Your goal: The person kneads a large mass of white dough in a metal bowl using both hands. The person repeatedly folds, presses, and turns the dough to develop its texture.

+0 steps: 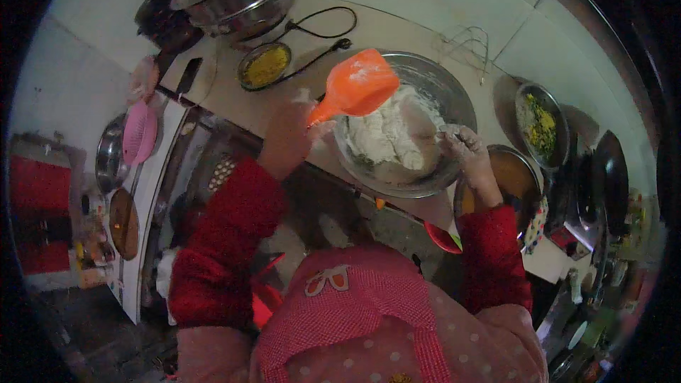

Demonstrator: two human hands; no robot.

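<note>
An orange plastic scoop (363, 85) is in my left hand (287, 140), which is wrapped round its handle. The scoop's body hangs tilted over the near-left part of a wide metal basin (461, 99). White flour (383, 138) lies heaped in the basin, with a greyer, wet-looking patch on its right side. Over the basin's right side is my right hand (467, 147), its fingers curled together and coated with flour. Whatever those fingers may hold is too dim to make out.
Behind the basin stand a lidded steel pot (234, 0), a small dish of yellow food (264, 65) and a black cable (323, 10). To the right are a wire rack (464, 50), a bowl of chopped greens and yellow pieces (540, 124), and another round pan (514, 170).
</note>
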